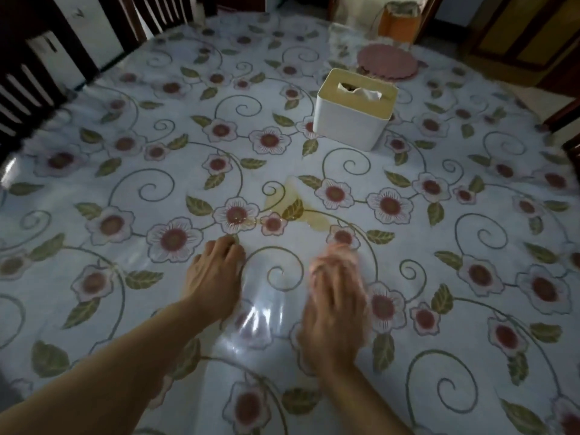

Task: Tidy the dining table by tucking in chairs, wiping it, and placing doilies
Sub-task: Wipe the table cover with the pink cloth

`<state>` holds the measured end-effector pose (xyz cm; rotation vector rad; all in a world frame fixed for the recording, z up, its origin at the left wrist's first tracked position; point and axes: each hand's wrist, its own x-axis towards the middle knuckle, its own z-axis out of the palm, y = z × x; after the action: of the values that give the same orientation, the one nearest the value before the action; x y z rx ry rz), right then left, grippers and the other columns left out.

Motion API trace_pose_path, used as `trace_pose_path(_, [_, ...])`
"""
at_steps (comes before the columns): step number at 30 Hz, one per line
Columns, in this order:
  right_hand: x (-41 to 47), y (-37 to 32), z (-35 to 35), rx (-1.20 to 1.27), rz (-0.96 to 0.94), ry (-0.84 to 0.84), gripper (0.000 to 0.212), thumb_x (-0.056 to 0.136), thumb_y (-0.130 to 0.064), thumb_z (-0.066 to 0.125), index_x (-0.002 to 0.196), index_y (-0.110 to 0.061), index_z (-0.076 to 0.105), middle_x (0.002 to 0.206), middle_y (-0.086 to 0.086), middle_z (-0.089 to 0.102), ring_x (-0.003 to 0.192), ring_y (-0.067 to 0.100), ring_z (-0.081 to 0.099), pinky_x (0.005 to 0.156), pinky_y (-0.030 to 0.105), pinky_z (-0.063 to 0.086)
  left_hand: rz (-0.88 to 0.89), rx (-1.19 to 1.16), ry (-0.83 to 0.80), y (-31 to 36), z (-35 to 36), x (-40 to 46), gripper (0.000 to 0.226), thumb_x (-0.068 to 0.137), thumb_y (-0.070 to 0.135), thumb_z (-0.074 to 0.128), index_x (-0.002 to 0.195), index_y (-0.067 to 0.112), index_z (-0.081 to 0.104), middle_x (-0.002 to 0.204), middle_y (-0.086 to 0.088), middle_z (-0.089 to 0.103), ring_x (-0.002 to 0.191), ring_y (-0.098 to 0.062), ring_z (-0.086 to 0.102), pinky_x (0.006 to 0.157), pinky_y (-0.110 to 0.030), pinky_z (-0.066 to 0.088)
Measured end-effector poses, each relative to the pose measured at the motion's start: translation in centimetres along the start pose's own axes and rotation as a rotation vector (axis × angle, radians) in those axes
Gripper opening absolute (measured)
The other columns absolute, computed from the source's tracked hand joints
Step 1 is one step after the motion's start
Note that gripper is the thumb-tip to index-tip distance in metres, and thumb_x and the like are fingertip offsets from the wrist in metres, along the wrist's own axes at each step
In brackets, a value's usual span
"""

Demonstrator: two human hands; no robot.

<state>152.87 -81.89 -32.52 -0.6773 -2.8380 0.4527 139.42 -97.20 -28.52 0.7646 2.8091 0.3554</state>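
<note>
The dining table wears a white floral cloth under clear plastic. A yellowish spill lies near the middle. My left hand rests palm down on the cloth just short of the spill, fingers together. My right hand is blurred with motion beside it, flat over the cloth; whether it holds anything I cannot make out. A white tissue box with a tissue sticking out stands beyond the spill. A stack of pink doilies lies at the far right of the table.
Dark wooden chairs stand along the left and far left edge. Another chair part shows at the right edge. An orange bag sits beyond the far edge, a wooden cabinet at the far right.
</note>
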Motion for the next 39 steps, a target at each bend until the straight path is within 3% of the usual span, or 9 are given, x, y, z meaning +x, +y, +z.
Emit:
trace_pose_path(6, [10.8, 3.2, -0.2, 0.489, 0.313, 0.117, 0.054, 0.095, -0.034, 0.03, 0.14, -0.007, 0.042, 0.149, 0.013, 0.039, 0.138, 0.029, 0.034, 0.113, 0.047, 0.03, -0.052, -0.045, 0.038, -0.4, -0.7, 5.6, 0.057, 0.075, 0.012, 0.058, 0.13, 0.012, 0.043, 0.134, -0.01, 0.041, 0.114, -0.03, 0.041, 0.089, -0.043, 0.043])
trace_pose_path(9, [14.4, 0.4, 0.9, 0.777, 0.301, -0.084, 0.069, 0.091, -0.062, 0.036, 0.139, -0.012, 0.045, 0.119, 0.007, 0.06, 0.104, 0.031, 0.056, 0.083, 0.039, 0.05, -0.065, -0.028, 0.058, -0.8, -1.2, 7.2, 0.05, 0.071, 0.009, 0.06, 0.119, 0.01, 0.05, 0.128, -0.01, 0.045, 0.108, -0.029, 0.044, 0.084, -0.04, 0.042])
trace_pose_path(12, [16.3, -3.2, 3.2, 0.424, -0.032, -0.104, 0.054, 0.099, -0.046, 0.027, 0.146, -0.022, 0.035, 0.151, 0.007, 0.035, 0.142, 0.03, 0.027, 0.116, 0.046, 0.022, -0.079, -0.042, 0.062, -1.5, -1.5, 8.4, 0.045, 0.07, 0.009, 0.06, 0.114, 0.011, 0.052, 0.126, -0.009, 0.046, 0.109, -0.028, 0.044, 0.086, -0.039, 0.042])
trace_pose_path(16, [19.9, -4.3, 5.0, 0.079, -0.11, -0.162, 0.069, 0.09, -0.06, 0.006, 0.151, -0.027, 0.01, 0.16, 0.001, 0.001, 0.147, 0.02, -0.006, 0.118, 0.047, -0.008, -0.107, -0.036, 0.075, -3.2, -2.1, 9.2, 0.039, 0.072, 0.013, 0.057, 0.111, 0.01, 0.051, 0.125, -0.011, 0.047, 0.109, -0.032, 0.044, 0.087, -0.043, 0.041])
trace_pose_path(20, [21.9, -4.9, 5.7, -0.011, -0.055, -0.208, 0.073, 0.094, -0.055, 0.013, 0.151, -0.011, -0.002, 0.16, 0.008, -0.004, 0.147, 0.021, -0.01, 0.119, 0.045, -0.008, -0.127, -0.015, 0.085, -4.6, -2.2, 9.4, 0.036, 0.076, 0.011, 0.062, 0.111, 0.009, 0.052, 0.129, -0.013, 0.048, 0.106, -0.032, 0.045, 0.081, -0.043, 0.04])
trace_pose_path(26, [14.3, -6.3, 5.7, 0.088, -0.723, -0.346, 0.058, 0.096, -0.044, 0.026, 0.15, -0.024, 0.015, 0.159, 0.0, 0.012, 0.148, 0.022, 0.006, 0.116, 0.054, 0.011, -0.081, -0.061, 0.076, -5.2, -2.8, 9.0, 0.034, 0.082, 0.01, 0.052, 0.116, 0.007, 0.052, 0.137, -0.012, 0.045, 0.116, -0.033, 0.043, 0.088, -0.045, 0.038])
trace_pose_path(34, [21.7, -1.8, 4.2, -0.233, 0.061, -0.224, 0.06, 0.096, -0.05, 0.019, 0.151, -0.03, 0.006, 0.16, 0.005, -0.008, 0.146, 0.028, -0.008, 0.114, 0.058, -0.008, -0.02, -0.059, 0.063, -7.9, -2.6, 8.0, 0.042, 0.083, 0.014, 0.052, 0.125, 0.013, 0.048, 0.143, -0.007, 0.039, 0.123, -0.029, 0.033, 0.097, -0.046, 0.033])
trace_pose_path(37, [19.3, -7.0, 5.6, -0.127, -0.113, -0.179, 0.05, 0.096, -0.034, 0.026, 0.145, -0.023, 0.021, 0.156, 0.006, 0.016, 0.143, 0.027, 0.015, 0.113, 0.062, 0.016, -0.022, -0.052, 0.053, -9.3, -2.6, 6.6, 0.052, 0.075, 0.013, 0.057, 0.126, 0.015, 0.046, 0.141, -0.006, 0.039, 0.123, -0.029, 0.034, 0.098, -0.046, 0.034])
trace_pose_path(39, [14.3, -10.9, 6.8, -0.004, -0.406, -0.212, 0.053, 0.098, -0.025, 0.031, 0.149, -0.025, 0.017, 0.158, 0.0, 0.015, 0.145, 0.021, 0.009, 0.118, 0.054, 0.001, -0.048, -0.053, 0.057, -10.3, -2.9, 5.4, 0.057, 0.072, 0.009, 0.058, 0.128, 0.014, 0.045, 0.141, -0.006, 0.04, 0.123, -0.03, 0.034, 0.096, -0.046, 0.034])
